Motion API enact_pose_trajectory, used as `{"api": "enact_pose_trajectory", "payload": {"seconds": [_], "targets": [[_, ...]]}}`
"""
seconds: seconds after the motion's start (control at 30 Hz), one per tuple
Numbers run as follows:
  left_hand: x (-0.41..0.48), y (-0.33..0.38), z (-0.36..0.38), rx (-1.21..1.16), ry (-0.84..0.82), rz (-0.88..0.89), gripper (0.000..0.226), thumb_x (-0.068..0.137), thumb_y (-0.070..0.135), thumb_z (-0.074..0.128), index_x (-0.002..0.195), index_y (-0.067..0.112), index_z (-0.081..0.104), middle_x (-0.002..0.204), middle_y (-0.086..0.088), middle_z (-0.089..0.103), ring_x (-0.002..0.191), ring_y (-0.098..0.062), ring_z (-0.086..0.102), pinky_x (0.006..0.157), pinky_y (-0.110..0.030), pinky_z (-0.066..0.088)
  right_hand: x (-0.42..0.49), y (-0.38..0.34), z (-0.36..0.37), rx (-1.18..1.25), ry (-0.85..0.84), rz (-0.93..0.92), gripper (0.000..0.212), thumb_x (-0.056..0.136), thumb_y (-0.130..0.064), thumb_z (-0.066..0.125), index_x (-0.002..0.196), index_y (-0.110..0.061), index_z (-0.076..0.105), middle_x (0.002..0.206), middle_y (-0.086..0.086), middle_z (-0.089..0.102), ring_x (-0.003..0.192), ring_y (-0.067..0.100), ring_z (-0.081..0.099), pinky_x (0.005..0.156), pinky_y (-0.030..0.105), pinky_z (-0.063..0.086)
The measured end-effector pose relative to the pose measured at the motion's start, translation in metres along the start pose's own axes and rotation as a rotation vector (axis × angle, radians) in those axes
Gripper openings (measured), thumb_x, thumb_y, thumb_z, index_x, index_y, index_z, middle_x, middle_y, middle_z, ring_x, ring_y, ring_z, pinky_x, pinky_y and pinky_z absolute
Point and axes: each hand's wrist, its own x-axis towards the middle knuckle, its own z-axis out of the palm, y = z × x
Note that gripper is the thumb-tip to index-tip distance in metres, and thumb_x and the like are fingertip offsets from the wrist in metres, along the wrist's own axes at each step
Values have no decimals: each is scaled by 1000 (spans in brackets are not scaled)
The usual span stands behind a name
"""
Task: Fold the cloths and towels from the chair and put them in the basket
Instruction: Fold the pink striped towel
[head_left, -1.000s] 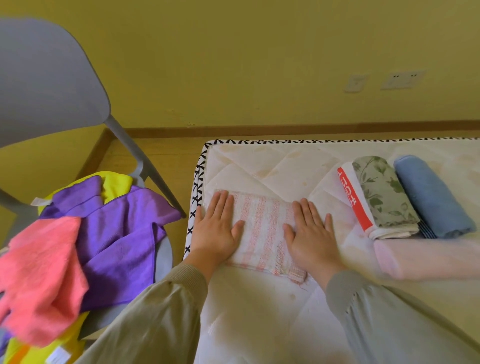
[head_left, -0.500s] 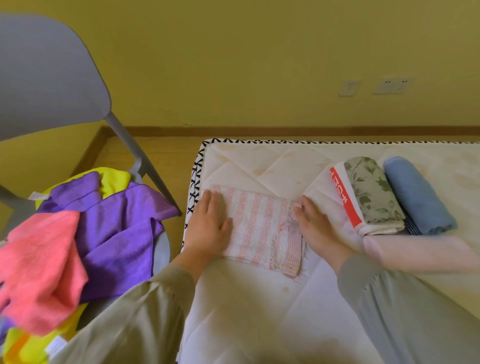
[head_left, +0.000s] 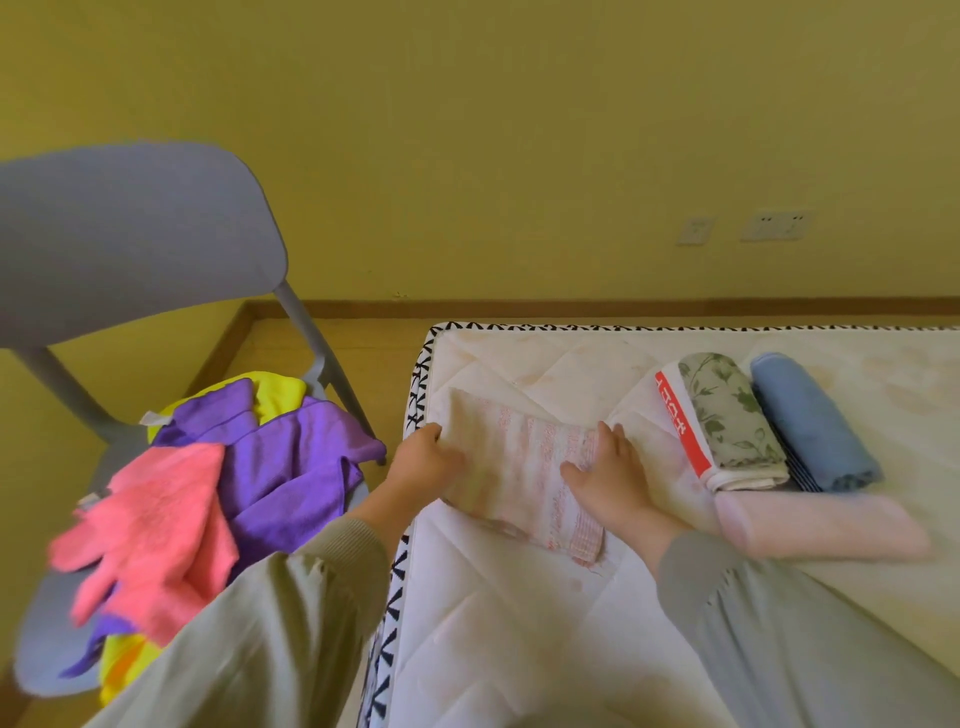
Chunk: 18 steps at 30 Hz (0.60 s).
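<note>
1. At the far left stands a grey chair (head_left: 130, 234). On its seat lies an unfolded pile: a pink cloth (head_left: 156, 525) on top at the front, a purple cloth (head_left: 291, 467) behind it, and a yellow cloth (head_left: 278, 392) showing at the back.
2. The left hand (head_left: 423, 462) grasps the left edge of the striped towel (head_left: 519, 467), with its fingers curled round that edge. The edge is raised off the mattress (head_left: 519, 623).
3. The striped towel is white with pink stripes and lies near the left border of the mattress, between the two hands. It is blurred, so I cannot tell how its layers lie.
4. The right hand (head_left: 605, 478) rests flat on the right part of this towel, fingers straight and thumb spread — it presses, it does not grasp.
5. Further right on the mattress, three folded pieces lie side by side and touching: a red-and-white towel (head_left: 680, 426), a leaf-print cloth (head_left: 727, 410) and a blue towel (head_left: 810, 421).
6. Just in front of these three lies a folded pale pink towel (head_left: 821, 525), placed crosswise — its left end is near the right sleeve.
7. On the yellow wall behind are two sockets (head_left: 776, 224).
</note>
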Motion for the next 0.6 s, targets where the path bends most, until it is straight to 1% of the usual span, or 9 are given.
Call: {"api": "enact_pose_trajectory", "payload": {"seconds": [0.07,0.17,0.27,0.3,0.33,0.37,0.4,0.5,0.6], "targets": [[-10,19,-6,39,11,128,25,79,3,53,68,16,35,66,2,38,57,-15,33,46,-23,24,-7,-9,-10,-37,-16,-88,84,88,-37,54,151,-16,2,159,6,-5,147,22,-2,119,40,8],[-25,48,-17,149,2,288,28,79,1,50,69,24,37,64,6,38,57,-13,33,43,-19,24,-15,-26,-30,7,-20,-183,83,86,-28,56,151,-17,6,160,5,0,146,21,2,119,38,11],[-38,80,-34,255,-16,417,21,79,2,45,83,23,46,67,7,46,57,-10,40,43,-18,27,-21,-56,-62,171,11,-224,81,84,-21,61,150,-20,13,155,1,20,142,20,21,112,32,28],[-44,93,-40,286,-22,454,22,80,2,43,87,22,47,68,7,47,57,-9,41,42,-18,28,-24,-66,-76,253,19,-231,76,83,-17,62,147,-24,21,147,0,33,134,17,35,102,22,36],[-50,105,-47,315,-31,486,23,80,1,42,88,22,48,69,7,48,58,-9,43,42,-19,29,-28,-75,-90,330,17,-247,65,81,-13,61,137,-31,33,133,-5,46,118,11,49,86,9,40],[-56,117,-53,339,-36,515,23,80,1,41,88,22,48,70,8,48,59,-12,44,43,-21,29,-31,-84,-103,370,5,-265,51,80,-9,58,119,-38,43,115,-11,55,99,2,54,68,0,38],[-63,127,-59,361,-31,543,22,80,1,42,87,21,48,69,8,48,61,-15,46,43,-22,30,-35,-92,-116,393,-8,-282,40,79,-6,55,102,-39,48,101,-16,58,86,-4,53,59,0,37],[-85,150,-78,406,-11,604,22,78,1,45,87,21,50,70,7,51,66,-20,49,48,-25,34,-47,-106,-145,469,-54,-309,23,79,-6,58,84,-28,62,81,-15,65,78,1,57,59,12,42],[-102,162,-98,439,12,633,22,77,2,48,87,22,50,77,4,54,73,-19,50,54,-25,33,-62,-114,-164,552,-71,-310,19,78,-4,67,79,-23,66,72,-15,66,70,0,59,54,10,43]]}}
